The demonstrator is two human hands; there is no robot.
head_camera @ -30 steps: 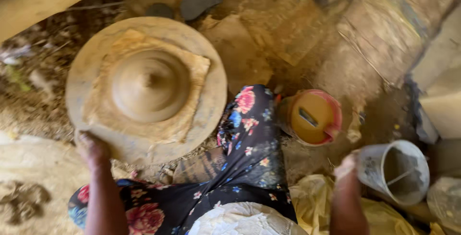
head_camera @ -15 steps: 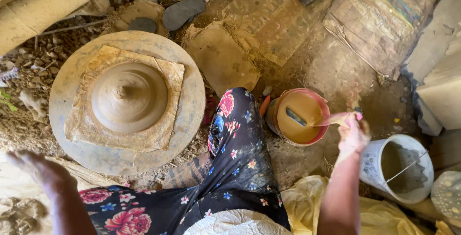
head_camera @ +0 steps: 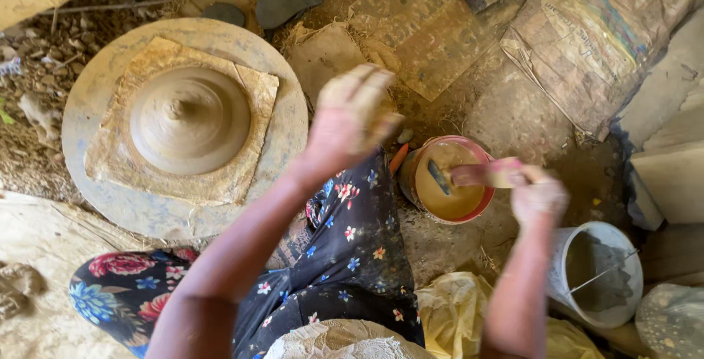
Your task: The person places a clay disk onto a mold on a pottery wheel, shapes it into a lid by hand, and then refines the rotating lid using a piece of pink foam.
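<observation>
A round potter's wheel (head_camera: 110, 205) lies on the ground at the left, with a square slab on it and a domed clay mound (head_camera: 189, 118) in the middle. My left hand (head_camera: 352, 117), coated in clay, is raised in mid-air to the right of the wheel; its fingers are loosely bent and nothing shows in it. My right hand (head_camera: 539, 196) grips a flat pinkish tool (head_camera: 488, 174) above the rim of a red bowl (head_camera: 478, 212) of brown slip. A dark stick lies in the slip.
A white bucket (head_camera: 595, 275) with a wire handle stands at the lower right. My floral-clothed legs (head_camera: 352, 256) lie between wheel and bowl. Cardboard pieces (head_camera: 418, 29), a printed sack (head_camera: 594, 44), a dark sandal (head_camera: 286, 1) and a yellow cloth (head_camera: 447, 308) are on the dirt floor.
My left hand has left the wheel's lower-left edge and risen to the middle of the view. My right hand moved from the bucket to the bowl and now holds the flat tool.
</observation>
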